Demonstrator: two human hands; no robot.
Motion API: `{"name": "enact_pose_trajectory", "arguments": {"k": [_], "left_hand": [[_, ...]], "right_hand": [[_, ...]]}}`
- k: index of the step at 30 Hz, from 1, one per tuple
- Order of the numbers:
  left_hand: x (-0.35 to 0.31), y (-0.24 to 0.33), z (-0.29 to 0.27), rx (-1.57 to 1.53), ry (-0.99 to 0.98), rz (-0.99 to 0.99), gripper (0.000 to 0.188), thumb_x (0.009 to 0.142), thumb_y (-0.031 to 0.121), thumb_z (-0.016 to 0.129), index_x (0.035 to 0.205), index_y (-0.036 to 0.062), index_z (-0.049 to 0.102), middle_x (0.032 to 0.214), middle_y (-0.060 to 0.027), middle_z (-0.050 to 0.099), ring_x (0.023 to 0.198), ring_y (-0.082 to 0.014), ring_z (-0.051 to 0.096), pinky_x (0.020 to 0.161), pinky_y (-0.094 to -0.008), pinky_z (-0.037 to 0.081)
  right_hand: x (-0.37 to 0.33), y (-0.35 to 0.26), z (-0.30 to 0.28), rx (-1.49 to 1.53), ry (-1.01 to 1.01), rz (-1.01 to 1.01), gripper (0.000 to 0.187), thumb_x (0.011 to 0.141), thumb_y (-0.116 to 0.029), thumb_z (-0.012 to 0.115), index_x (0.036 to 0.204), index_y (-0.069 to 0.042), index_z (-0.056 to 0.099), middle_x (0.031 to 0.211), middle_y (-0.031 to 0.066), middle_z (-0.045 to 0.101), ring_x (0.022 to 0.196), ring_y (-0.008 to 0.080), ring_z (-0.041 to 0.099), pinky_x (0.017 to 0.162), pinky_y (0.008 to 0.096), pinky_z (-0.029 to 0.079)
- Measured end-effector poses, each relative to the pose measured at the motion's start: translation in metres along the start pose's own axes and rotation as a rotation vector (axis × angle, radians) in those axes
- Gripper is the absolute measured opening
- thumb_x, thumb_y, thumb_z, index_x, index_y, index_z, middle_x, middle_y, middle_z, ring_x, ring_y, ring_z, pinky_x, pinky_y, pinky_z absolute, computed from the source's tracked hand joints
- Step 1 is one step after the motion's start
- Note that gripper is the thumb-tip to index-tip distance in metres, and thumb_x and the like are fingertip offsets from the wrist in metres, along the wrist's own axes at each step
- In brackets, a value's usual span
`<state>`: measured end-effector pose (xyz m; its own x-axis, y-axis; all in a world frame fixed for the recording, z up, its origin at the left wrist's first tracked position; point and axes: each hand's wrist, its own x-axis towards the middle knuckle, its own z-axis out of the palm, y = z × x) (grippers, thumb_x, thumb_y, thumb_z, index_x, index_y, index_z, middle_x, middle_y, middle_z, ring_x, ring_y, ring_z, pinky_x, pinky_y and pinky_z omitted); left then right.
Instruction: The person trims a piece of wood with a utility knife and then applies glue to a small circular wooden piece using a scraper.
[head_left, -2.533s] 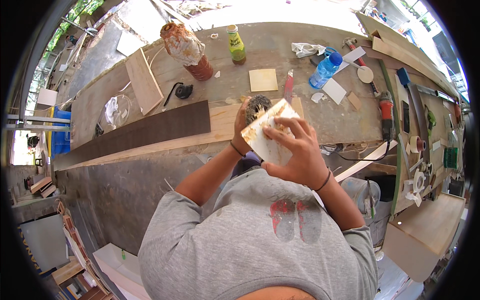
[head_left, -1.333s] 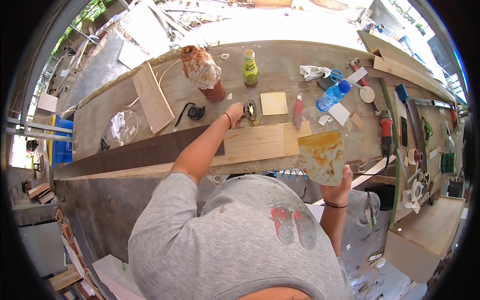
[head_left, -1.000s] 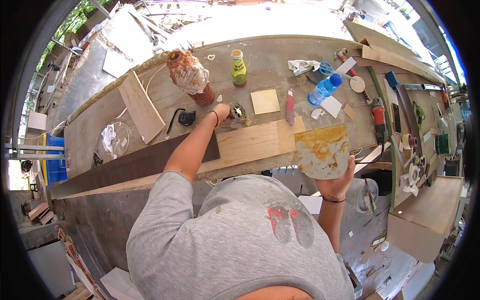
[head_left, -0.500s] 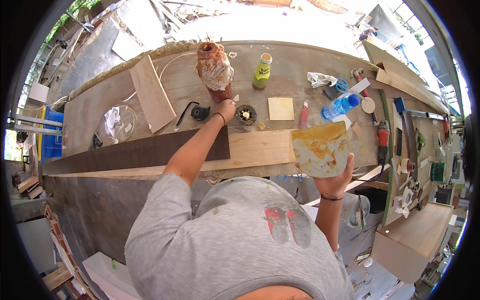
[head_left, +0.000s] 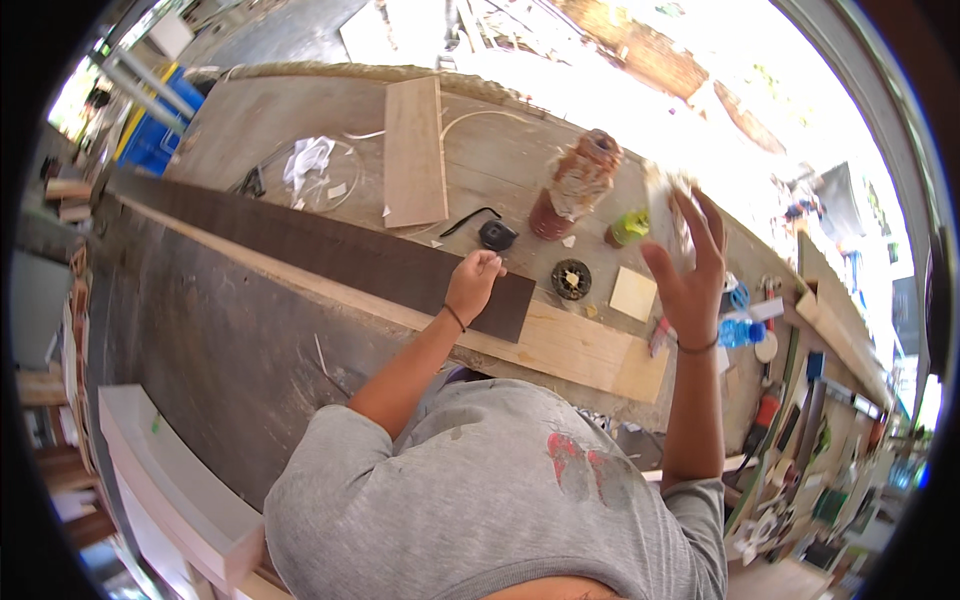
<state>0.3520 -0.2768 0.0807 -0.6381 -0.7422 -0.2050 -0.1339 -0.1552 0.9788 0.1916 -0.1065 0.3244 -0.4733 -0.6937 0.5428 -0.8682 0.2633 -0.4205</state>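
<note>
My left hand is closed over the end part of a dark brown strip, its fingertips pinched together. Whatever lies between them is too small to make out. Just beyond it sits a black tape measure. The dark strip rests on a longer pale wooden board. Raised at the right, my right hand has its thumb and fingers around a stained flat plate, blurred and tilted away. A red-brown, crusted container stands left of the plate, beside a green-labelled bottle.
A round black piece and a pale square lie past the board. A loose wooden panel and crumpled white cloth are farther left. Blue water bottle lies right, near a red-and-black power tool.
The view has swung to the right. My left hand has come back from the crusted container to over the dark strip. My right hand has lifted the plate and tipped it up.
</note>
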Motion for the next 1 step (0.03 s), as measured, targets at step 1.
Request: {"name": "enact_pose_trajectory", "arguments": {"k": [1], "left_hand": [[-0.0101,-0.0032,-0.0116,-0.006,0.032,-0.045,0.023,0.089,0.018,0.055,0.102,-0.0004,0.058,0.088,-0.0108,0.067,0.084,-0.0143,0.065,0.078,-0.0275,0.049]], "right_hand": [[0.0201,-0.0046,0.0105,-0.144,-0.054,-0.077,0.065,0.077,-0.042,0.068,0.131,-0.012,0.049,0.14,0.013,0.039,0.127,0.034,0.037,0.105,0.043,0.029]]}}
